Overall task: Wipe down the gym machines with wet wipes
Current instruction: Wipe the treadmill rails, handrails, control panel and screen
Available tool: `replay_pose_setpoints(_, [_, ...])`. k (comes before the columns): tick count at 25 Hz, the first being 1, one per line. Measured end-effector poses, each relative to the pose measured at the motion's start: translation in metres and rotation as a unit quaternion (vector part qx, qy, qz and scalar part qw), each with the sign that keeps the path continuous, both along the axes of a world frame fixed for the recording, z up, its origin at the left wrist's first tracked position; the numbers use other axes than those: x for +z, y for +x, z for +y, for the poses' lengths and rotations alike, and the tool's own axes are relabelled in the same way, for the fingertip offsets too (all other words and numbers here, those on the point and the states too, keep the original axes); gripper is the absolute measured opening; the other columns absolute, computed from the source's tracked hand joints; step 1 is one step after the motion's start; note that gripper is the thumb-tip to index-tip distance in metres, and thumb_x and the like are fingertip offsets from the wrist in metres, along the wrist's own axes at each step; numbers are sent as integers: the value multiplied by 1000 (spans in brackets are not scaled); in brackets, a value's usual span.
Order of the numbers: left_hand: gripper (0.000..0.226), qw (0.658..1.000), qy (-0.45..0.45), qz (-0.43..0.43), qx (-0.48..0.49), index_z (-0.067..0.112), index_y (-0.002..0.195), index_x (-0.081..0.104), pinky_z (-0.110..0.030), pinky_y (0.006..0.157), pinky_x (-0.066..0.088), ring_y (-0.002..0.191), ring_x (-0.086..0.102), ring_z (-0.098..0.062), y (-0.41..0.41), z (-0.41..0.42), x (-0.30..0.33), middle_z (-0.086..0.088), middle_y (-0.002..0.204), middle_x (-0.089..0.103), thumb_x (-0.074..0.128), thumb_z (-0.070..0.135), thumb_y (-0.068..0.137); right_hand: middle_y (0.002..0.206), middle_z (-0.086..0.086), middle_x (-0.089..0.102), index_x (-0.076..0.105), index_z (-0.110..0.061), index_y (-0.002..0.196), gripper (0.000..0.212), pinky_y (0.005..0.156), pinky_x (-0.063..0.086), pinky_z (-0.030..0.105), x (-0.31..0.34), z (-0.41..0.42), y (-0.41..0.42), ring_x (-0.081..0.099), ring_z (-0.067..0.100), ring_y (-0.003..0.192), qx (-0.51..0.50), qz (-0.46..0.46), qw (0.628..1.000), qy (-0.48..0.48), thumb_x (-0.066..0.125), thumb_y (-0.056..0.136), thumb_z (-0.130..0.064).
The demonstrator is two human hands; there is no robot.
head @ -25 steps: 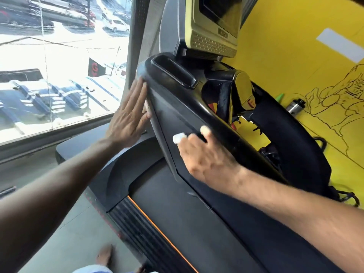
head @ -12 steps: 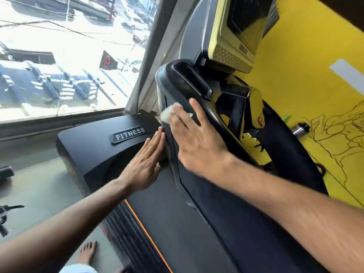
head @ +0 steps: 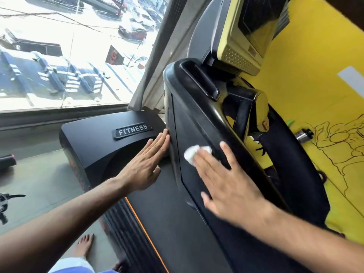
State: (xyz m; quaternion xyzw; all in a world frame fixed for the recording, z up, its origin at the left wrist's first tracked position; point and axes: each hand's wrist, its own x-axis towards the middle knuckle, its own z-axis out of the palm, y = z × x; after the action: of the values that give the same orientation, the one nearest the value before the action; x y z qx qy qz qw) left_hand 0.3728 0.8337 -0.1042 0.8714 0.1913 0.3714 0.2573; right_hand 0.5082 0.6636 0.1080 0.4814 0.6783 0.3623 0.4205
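A black treadmill fills the view, with its side upright panel (head: 189,123) running down from the console (head: 244,38). My right hand (head: 226,180) lies flat on that panel with straight fingers, pressing a small white wet wipe (head: 192,155) against it; the wipe pokes out from under the fingertips. My left hand (head: 145,164) is flat with fingers together, touching the left edge of the same upright, just right of the motor cover with the FITNESS badge (head: 133,130).
A big window (head: 69,52) is at the left, a yellow wall (head: 319,95) at the right. A metal bottle (head: 303,134) sits by the wall. The treadmill belt with an orange edge stripe (head: 143,229) runs below. A bare foot (head: 84,247) stands on the floor beside it.
My right hand slid the wipe down the upright panel from near the top handle. My left hand stayed low beside the upright after dropping from the top edge a second ago.
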Motion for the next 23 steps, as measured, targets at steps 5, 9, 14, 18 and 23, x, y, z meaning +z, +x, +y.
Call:
replay_pose_setpoints(5, [104,999,40,26,-6,16,165,-1,-55,128,13,160,-3,-25,-12,14,0,-2,174,-8,59,0,82,169,21,-12,-1,5,159,93,117,-17,71,-2,-21,1,-16,32,157,-44,19,999,-6,34,100,-57])
replay_pose_setpoints(9, [112,997,68,36,-9,21,166,-3,-58,126,18,160,0,-25,-19,20,2,1,174,-5,65,-5,81,168,20,-17,-12,5,158,85,115,-17,73,6,75,-24,-18,32,156,27,-18,999,43,17,104,-54])
replay_pose_setpoints(14, [111,995,86,47,-18,24,165,-5,-56,127,15,160,-2,-25,-23,18,-5,4,174,-4,64,-3,83,168,24,-10,-7,9,157,80,115,-14,74,12,94,-41,-14,36,157,19,-39,998,35,15,105,-48])
replay_pose_setpoints(18, [109,998,52,35,-23,22,166,-2,-58,127,16,160,-3,-24,-18,11,-4,4,174,-5,58,-5,79,166,29,-14,-7,14,154,89,116,-14,74,-6,2,-15,-17,39,155,-22,23,999,34,29,103,-48])
replay_pose_setpoints(23, [99,994,101,39,-33,21,166,7,-60,126,18,160,3,-27,-28,24,-1,2,174,4,56,-2,83,169,20,12,25,5,157,102,120,7,73,-15,-88,14,10,30,158,-80,103,991,33,71,82,-47])
